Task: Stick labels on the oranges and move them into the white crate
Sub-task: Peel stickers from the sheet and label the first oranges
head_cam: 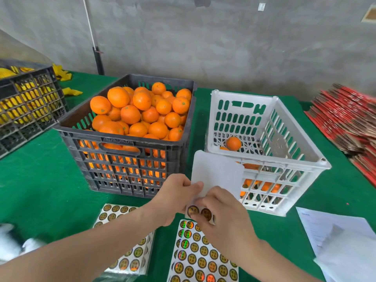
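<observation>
Two hands work just in front of white crate (264, 157): left hand (175, 198) pinches label sheet (217, 174) by its edge, right hand (221, 216) pinches its lower end beside a round label (192, 210). Oranges (140, 112) heaped in grey crate (122, 137) left of white crate, few already inside it. Best bend backing away, lift label by rim, avoid creasing
</observation>
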Available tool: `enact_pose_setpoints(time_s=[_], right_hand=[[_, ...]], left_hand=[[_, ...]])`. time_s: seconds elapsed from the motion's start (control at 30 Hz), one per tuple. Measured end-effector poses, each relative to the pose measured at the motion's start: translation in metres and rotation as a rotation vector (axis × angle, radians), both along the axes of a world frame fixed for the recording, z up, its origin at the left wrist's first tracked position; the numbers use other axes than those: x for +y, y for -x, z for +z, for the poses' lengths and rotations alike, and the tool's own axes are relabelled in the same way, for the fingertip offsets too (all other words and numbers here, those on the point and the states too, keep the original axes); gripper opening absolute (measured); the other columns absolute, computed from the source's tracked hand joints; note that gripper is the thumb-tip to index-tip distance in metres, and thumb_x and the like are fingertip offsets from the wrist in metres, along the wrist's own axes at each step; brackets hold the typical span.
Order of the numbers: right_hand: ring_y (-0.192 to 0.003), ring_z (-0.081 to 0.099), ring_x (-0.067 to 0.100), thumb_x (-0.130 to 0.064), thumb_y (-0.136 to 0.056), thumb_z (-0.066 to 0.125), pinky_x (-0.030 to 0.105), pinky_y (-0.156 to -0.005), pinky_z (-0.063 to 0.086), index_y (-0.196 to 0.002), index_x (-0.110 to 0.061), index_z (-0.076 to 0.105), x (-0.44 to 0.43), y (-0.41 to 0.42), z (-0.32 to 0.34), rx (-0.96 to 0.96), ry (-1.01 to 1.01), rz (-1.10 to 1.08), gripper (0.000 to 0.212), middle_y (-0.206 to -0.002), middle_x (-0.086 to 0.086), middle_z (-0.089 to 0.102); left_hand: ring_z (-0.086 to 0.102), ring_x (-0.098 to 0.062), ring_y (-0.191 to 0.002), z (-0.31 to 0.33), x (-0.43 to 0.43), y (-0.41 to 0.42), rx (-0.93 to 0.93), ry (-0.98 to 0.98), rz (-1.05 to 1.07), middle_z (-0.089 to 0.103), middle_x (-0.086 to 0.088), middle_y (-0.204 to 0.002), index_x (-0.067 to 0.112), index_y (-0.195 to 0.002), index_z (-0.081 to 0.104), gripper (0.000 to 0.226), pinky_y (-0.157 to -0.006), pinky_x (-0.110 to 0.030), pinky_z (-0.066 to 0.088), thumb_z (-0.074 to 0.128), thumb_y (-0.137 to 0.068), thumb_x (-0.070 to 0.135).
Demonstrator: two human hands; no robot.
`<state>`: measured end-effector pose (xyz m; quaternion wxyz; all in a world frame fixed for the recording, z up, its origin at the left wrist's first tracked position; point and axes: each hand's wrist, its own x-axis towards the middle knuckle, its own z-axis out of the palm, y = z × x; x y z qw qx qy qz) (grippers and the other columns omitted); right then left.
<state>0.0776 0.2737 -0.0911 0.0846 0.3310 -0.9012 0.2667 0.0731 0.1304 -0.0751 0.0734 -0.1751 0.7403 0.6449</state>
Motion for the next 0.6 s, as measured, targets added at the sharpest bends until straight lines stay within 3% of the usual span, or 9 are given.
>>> enact_pose_setpoints(time_s=[0.07, 0.13, 0.2, 0.27, 0.37, 0.43, 0.5, 0.6], right_hand=[[-0.096, 0.048, 0.007, -0.040, -0.090, 0.057, 0.014, -0.080, 0.034, -0.108, -0.022, 0.068, 0.000, -0.002, -0.008, -0.034, -0.046, -0.003, 0.028, -0.097, -0.008, 0.049], [-0.100, 0.045, 0.006, -0.039, -0.091, 0.054, 0.013, -0.082, 0.032, -0.111, -0.024, 0.067, -0.001, -0.005, -0.012, -0.062, -0.077, 0.002, 0.028, -0.100, -0.010, 0.048], [-0.099, 0.046, 0.007, -0.033, -0.091, 0.056, 0.014, -0.082, 0.033, -0.109, -0.022, 0.068, -0.002, -0.007, -0.017, -0.101, -0.081, 0.006, 0.024, -0.098, -0.010, 0.048], [-0.096, 0.048, 0.008, -0.026, -0.089, 0.059, 0.017, -0.082, 0.036, -0.101, -0.019, 0.069, -0.004, -0.010, -0.022, -0.133, -0.068, 0.006, 0.017, -0.097, -0.010, 0.051], [-0.081, 0.050, 0.005, -0.015, -0.083, 0.067, 0.016, -0.074, 0.039, -0.087, -0.013, 0.071, -0.009, -0.015, -0.031, -0.196, 0.025, 0.008, 0.005, -0.088, -0.010, 0.054], [-0.071, 0.049, -0.002, -0.011, -0.080, 0.071, 0.010, -0.068, 0.037, -0.079, -0.012, 0.070, -0.012, -0.016, -0.036, -0.276, 0.080, -0.011, 0.001, -0.080, -0.015, 0.052], [-0.069, 0.051, -0.007, -0.007, -0.077, 0.073, 0.007, -0.065, 0.037, -0.073, -0.012, 0.068, -0.017, -0.015, -0.043, -0.371, 0.133, -0.033, 0.008, -0.075, -0.019, 0.051], [-0.065, 0.052, -0.009, -0.001, -0.076, 0.072, 0.007, -0.065, 0.040, -0.070, -0.011, 0.069, -0.025, -0.014, -0.054, -0.461, 0.160, -0.045, 0.012, -0.072, -0.018, 0.053]], left_hand=[[0.054, -0.028, -0.066, -0.006, -0.001, -0.003, -0.060, -0.048, -0.003, 0.048, -0.019, -0.075, 0.011, -0.064, 0.041, 0.036, -0.059, -0.036, 0.052, 0.058, -0.095, 0.020], [0.062, -0.032, -0.071, -0.010, -0.003, -0.006, -0.113, -0.107, -0.013, 0.060, -0.026, -0.087, 0.002, -0.080, 0.052, 0.023, -0.068, -0.042, 0.057, 0.055, -0.096, 0.017], [0.066, -0.039, -0.081, -0.016, -0.006, -0.008, -0.191, -0.143, -0.036, 0.066, -0.031, -0.099, -0.007, -0.100, 0.056, 0.022, -0.079, -0.050, 0.057, 0.050, -0.099, 0.014], [0.065, -0.042, -0.087, -0.023, -0.009, -0.010, -0.274, -0.154, -0.079, 0.066, -0.031, -0.103, -0.008, -0.109, 0.056, 0.026, -0.087, -0.054, 0.053, 0.043, -0.102, 0.013], [0.062, -0.035, -0.078, -0.033, -0.014, -0.013, -0.337, -0.179, -0.111, 0.066, -0.029, -0.100, -0.009, -0.111, 0.054, 0.026, -0.088, -0.052, 0.052, 0.036, -0.103, 0.008], [0.063, -0.036, -0.082, -0.043, -0.017, -0.011, -0.344, -0.104, -0.114, 0.065, -0.030, -0.106, -0.010, -0.114, 0.053, 0.026, -0.090, -0.051, 0.052, 0.036, -0.102, 0.006], [0.064, -0.037, -0.087, -0.051, -0.018, -0.008, -0.338, -0.029, -0.103, 0.065, -0.030, -0.107, -0.009, -0.113, 0.053, 0.023, -0.089, -0.051, 0.053, 0.039, -0.101, 0.005], [0.064, -0.031, -0.075, -0.067, -0.024, -0.003, -0.351, 0.034, -0.105, 0.065, -0.023, -0.094, -0.007, -0.108, 0.053, 0.017, -0.078, -0.043, 0.058, 0.043, -0.099, 0.004]])
